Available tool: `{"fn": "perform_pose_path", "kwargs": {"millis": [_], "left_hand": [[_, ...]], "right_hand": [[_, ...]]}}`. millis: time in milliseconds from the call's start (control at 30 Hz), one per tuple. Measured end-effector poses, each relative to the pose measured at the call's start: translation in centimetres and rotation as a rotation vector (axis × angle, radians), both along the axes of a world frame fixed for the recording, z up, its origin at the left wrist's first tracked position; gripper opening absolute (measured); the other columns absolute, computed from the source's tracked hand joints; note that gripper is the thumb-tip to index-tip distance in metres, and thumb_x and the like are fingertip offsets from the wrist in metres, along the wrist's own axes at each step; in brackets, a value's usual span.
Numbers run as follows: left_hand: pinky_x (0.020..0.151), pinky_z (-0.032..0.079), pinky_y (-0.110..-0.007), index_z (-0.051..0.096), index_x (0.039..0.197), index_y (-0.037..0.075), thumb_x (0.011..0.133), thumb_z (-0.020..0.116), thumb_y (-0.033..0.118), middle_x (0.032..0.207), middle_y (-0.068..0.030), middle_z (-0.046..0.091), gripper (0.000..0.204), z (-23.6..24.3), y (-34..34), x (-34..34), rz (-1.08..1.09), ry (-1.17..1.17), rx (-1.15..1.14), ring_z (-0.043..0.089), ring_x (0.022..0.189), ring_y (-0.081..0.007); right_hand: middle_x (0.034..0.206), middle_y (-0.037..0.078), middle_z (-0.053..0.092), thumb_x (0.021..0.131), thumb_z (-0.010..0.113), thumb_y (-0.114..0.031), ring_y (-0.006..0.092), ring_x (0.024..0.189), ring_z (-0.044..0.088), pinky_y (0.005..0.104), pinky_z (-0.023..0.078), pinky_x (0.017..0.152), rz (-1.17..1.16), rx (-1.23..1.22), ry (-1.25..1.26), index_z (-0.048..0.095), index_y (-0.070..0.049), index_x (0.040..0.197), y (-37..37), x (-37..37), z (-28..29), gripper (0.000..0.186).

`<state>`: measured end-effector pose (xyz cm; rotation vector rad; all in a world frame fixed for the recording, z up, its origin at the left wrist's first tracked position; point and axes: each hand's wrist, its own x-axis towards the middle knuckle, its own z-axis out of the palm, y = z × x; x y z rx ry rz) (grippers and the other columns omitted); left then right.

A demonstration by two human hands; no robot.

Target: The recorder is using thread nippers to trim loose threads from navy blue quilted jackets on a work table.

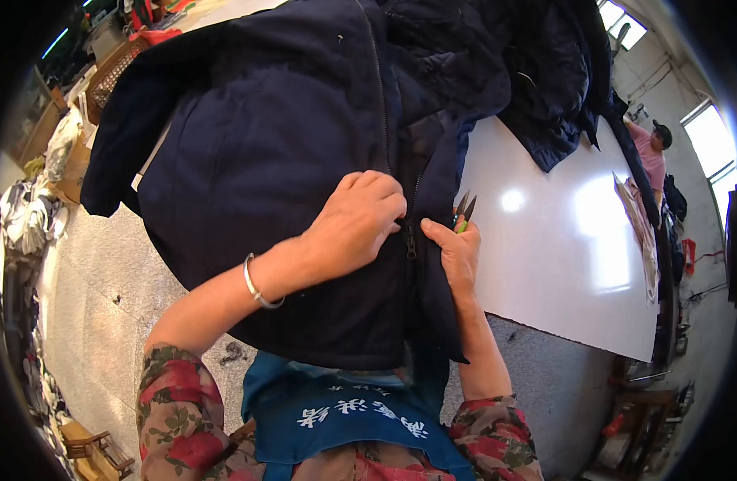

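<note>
A dark navy jacket is spread over the table and hangs down toward my apron. Its front is unzipped, with the zipper pull near the lower end of the opening. My left hand, a silver bangle on its wrist, is closed in a pinch at the zipper edge; the fingertips are partly hidden. On the other side of the opening, my right hand has its thumb on the jacket's front edge. Thread snips with dark pointed blades and a green part are held in that same hand, points upward.
The glossy white tabletop extends to the right. More dark quilted garments are heaped at its far side. A person in pink stands at the far right. Cloth piles and a wooden stool line the left.
</note>
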<state>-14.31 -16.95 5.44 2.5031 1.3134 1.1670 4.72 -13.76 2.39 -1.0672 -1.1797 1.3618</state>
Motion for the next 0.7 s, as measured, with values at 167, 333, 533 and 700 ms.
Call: {"fn": "perform_pose_path", "kwargs": {"millis": [167, 333, 533, 700], "left_hand": [[0.070, 0.039, -0.035, 0.054, 0.080, 0.006, 0.071, 0.071, 0.009, 0.086, -0.0084, 0.051, 0.019, -1.1, -9.2, 3.1, -0.026, -0.088, -0.102, 0.052, 0.084, -0.0260], [0.066, 0.046, -0.036, 0.062, 0.086, -0.001, 0.090, 0.062, 0.025, 0.081, -0.0125, 0.061, 0.026, -4.9, -16.6, 3.4, -0.135, -0.340, -1.019, 0.058, 0.075, -0.0289], [0.087, 0.048, -0.032, 0.057, 0.119, -0.001, 0.088, 0.069, 0.027, 0.106, -0.0102, 0.065, 0.044, -10.3, -20.3, 4.2, -0.004, -1.145, -1.270, 0.058, 0.102, -0.0171], [0.085, 0.050, -0.030, 0.057, 0.115, 0.002, 0.083, 0.074, 0.018, 0.102, -0.0068, 0.064, 0.040, -9.0, -18.9, 6.8, 0.039, -1.708, -0.928, 0.061, 0.093, -0.0159]], "right_hand": [[0.090, 0.006, 0.066, 0.073, 0.077, -0.005, 0.0119, 0.076, 0.062, 0.0245, 0.052, 0.073, 0.128, -0.069, 0.072, 0.061, 0.006, 0.100, 0.3, -0.2, 0.9, 0.033], [0.095, 0.012, 0.066, 0.072, 0.076, -0.006, 0.0180, 0.077, 0.066, 0.0283, 0.055, 0.075, 0.192, -0.076, -0.018, 0.058, 0.008, 0.109, 0.5, -0.7, 1.9, 0.043], [0.095, 0.012, 0.067, 0.072, 0.077, -0.006, 0.0190, 0.077, 0.066, 0.0289, 0.055, 0.074, 0.229, -0.096, 0.140, 0.060, 0.008, 0.107, 0.8, -0.5, 0.9, 0.042], [0.092, 0.012, 0.067, 0.072, 0.078, -0.007, 0.0182, 0.075, 0.066, 0.0282, 0.055, 0.072, 0.186, -0.075, 0.068, 0.060, 0.008, 0.105, 1.2, -0.4, 0.0, 0.040]]}}
